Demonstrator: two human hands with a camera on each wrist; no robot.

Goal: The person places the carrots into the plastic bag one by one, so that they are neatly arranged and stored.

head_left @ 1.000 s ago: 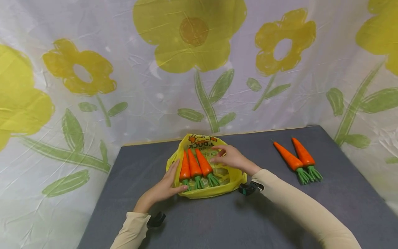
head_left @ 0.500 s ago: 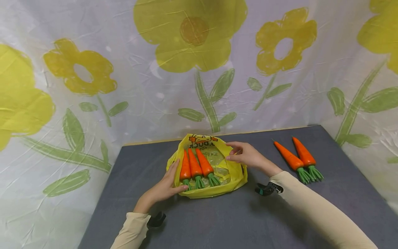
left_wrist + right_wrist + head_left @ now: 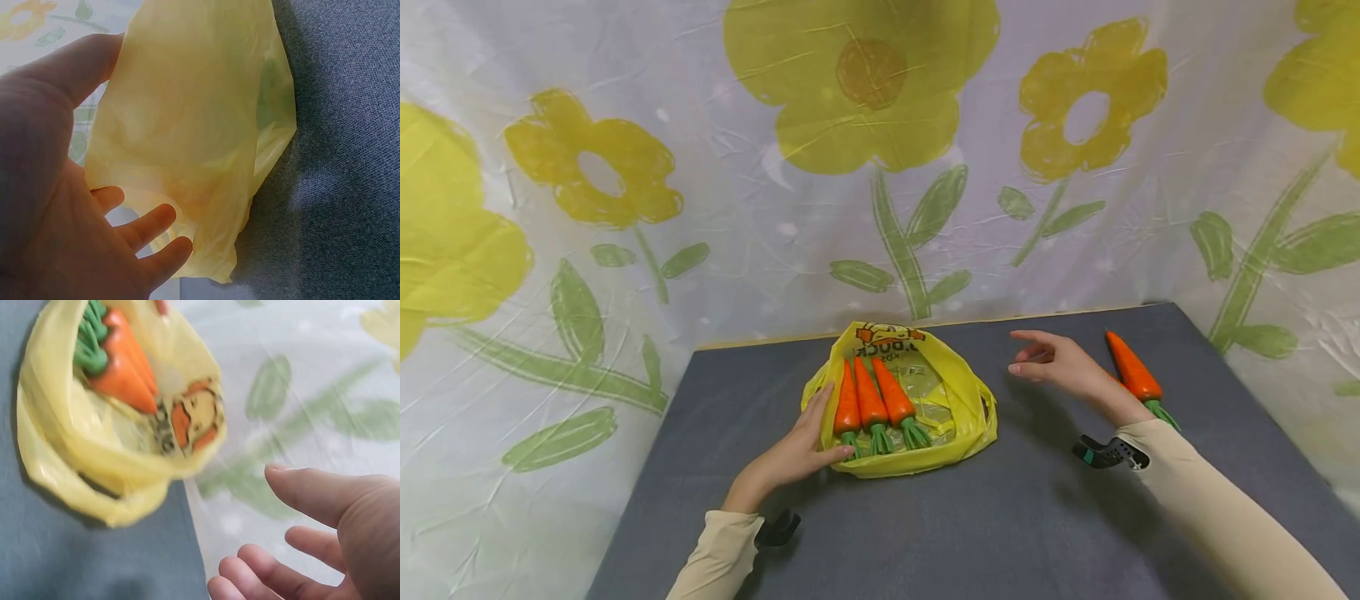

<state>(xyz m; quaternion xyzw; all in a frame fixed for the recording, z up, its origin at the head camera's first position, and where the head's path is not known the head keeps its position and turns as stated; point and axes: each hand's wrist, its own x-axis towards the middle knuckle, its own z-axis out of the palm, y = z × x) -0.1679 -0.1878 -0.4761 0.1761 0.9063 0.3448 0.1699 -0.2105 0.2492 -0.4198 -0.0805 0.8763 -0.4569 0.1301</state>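
A yellow plastic bag (image 3: 973,408) with a printed duck lies with its mouth facing up. Three orange carrots (image 3: 868,400) with green tops lie side by side in its left part. My left hand (image 3: 786,454) holds the bag's left rim. In the left wrist view the thumb (image 3: 81,65) goes behind the plastic, while other fingers (image 3: 150,228) touch its outside. Over the table right of the bag hovers my right hand (image 3: 1067,362), fingers loosely bent, holding nothing. Another carrot (image 3: 1133,367) lies beyond that wrist; the one beside it is hidden by the hand.
The dark grey table (image 3: 880,550) ends at the back against a cloth (image 3: 737,250) painted with yellow flowers. Black wrist bands (image 3: 1105,452) sit on both arms.
My right hand has drawn back out of the bag and moved right across the table, now covering one of the two loose carrots. The left hand and the bag have stayed in place.
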